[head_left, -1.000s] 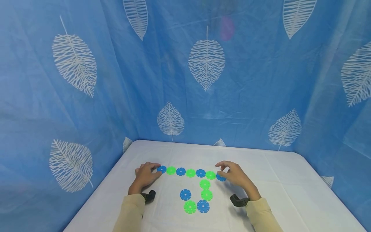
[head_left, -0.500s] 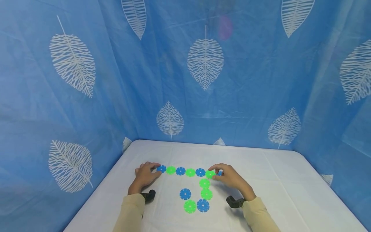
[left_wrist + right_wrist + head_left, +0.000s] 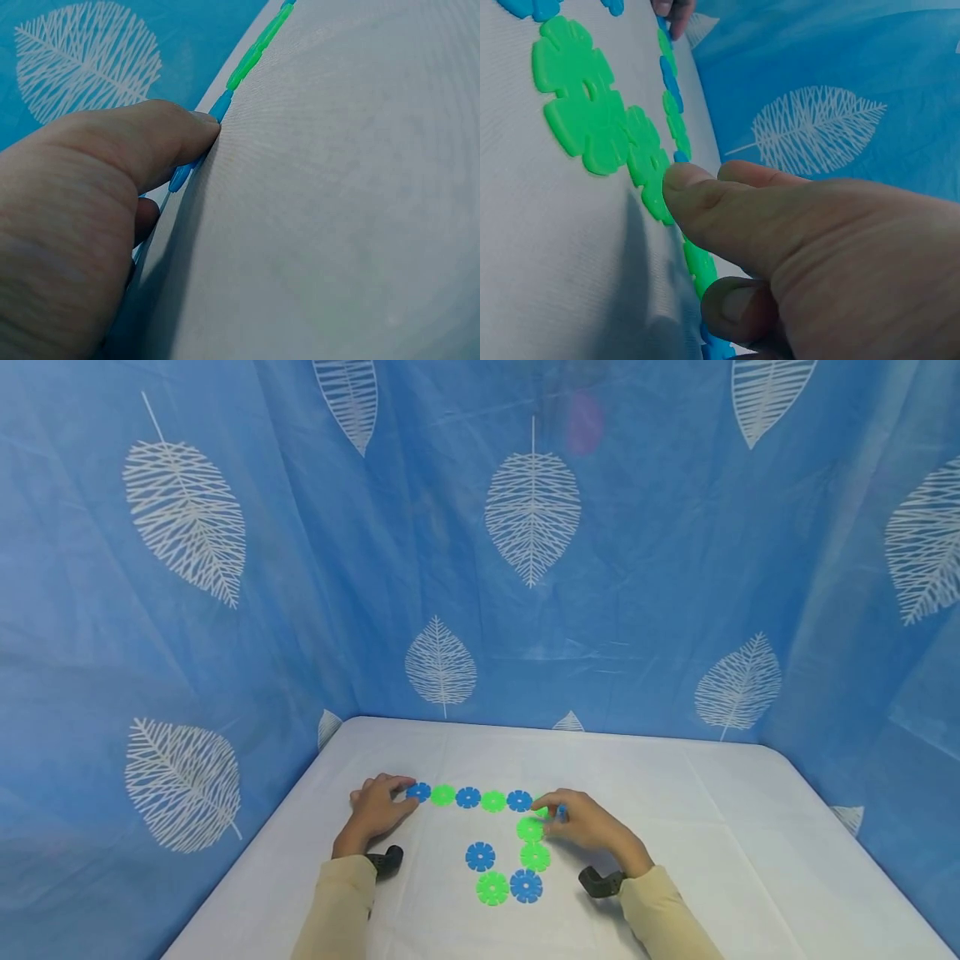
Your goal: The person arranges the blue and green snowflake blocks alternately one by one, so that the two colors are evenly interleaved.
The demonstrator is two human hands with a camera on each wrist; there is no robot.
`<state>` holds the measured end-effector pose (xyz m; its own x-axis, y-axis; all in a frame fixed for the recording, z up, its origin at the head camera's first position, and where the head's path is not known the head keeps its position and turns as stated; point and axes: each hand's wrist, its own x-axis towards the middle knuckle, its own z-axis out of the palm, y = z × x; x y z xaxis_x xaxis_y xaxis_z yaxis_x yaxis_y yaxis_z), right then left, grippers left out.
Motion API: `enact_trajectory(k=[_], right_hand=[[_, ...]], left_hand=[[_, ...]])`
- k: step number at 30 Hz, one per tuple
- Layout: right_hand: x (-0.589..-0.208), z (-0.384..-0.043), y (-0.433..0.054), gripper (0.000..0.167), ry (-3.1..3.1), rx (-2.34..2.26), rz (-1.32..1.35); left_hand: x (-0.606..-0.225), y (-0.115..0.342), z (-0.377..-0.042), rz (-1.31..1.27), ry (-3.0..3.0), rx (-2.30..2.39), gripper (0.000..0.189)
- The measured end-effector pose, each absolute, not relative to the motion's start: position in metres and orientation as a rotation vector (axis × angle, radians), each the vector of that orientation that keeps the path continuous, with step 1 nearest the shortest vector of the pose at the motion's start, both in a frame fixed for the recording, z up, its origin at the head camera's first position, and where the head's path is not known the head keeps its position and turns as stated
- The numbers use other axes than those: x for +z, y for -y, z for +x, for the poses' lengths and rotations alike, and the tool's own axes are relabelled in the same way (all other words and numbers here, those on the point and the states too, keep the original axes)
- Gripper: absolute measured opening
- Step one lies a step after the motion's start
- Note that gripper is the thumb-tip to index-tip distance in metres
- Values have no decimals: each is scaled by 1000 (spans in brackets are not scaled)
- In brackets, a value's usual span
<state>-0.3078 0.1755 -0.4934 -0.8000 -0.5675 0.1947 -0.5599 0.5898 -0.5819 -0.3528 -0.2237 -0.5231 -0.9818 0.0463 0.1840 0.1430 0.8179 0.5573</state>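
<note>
In the head view, blue and green snowflake building discs form a row across the table, with a hooked tail below its right part. My left hand (image 3: 375, 812) pinches the blue disc (image 3: 422, 792) at the row's left end between thumb and finger; the left wrist view shows the thumb against its edge. My right hand (image 3: 591, 827) hovers over the row's right end, thumb and index finger apart. They partly cover a green disc (image 3: 542, 812) and a blue disc (image 3: 562, 812). In the right wrist view the thumb overlaps a green disc (image 3: 649, 165); contact is unclear.
The tail has green discs (image 3: 535, 857), a blue disc (image 3: 526, 886), another green one (image 3: 492, 888) and a blue one (image 3: 480, 857). A white cloth covers the table (image 3: 720, 827). Blue leaf-patterned curtains (image 3: 622, 568) hang behind and beside it.
My right hand has moved left along the row, from the blue end disc past its green neighbour. My left hand has stayed at the left end. The discs keep their arrangement.
</note>
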Motion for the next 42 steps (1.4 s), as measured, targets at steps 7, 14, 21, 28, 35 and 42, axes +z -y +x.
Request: enact_trajectory(k=[7, 14, 21, 28, 35, 42], right_hand=[[-497, -307, -170, 34, -2771, -949, -937], [-500, -308, -164, 34, -2763, -880, -898], [-500, -307, -161, 40, -2789, -840, -890], [-498, -304, -157, 42, -2818, -844, -854], [-498, -303, -155, 40, -2817, -868, -836], [-498, -303, -154, 40, -2789, -924, -785]], left_hand=[[-523, 223, -352, -160, 2839, -882, 40], [-522, 224, -351, -149, 2840, -872, 40], [-522, 223, -351, -143, 2839, -889, 39], [-522, 223, -352, -146, 2839, -885, 39], [-522, 223, -352, -143, 2846, -879, 40], [-522, 223, -352, -143, 2844, -876, 39]])
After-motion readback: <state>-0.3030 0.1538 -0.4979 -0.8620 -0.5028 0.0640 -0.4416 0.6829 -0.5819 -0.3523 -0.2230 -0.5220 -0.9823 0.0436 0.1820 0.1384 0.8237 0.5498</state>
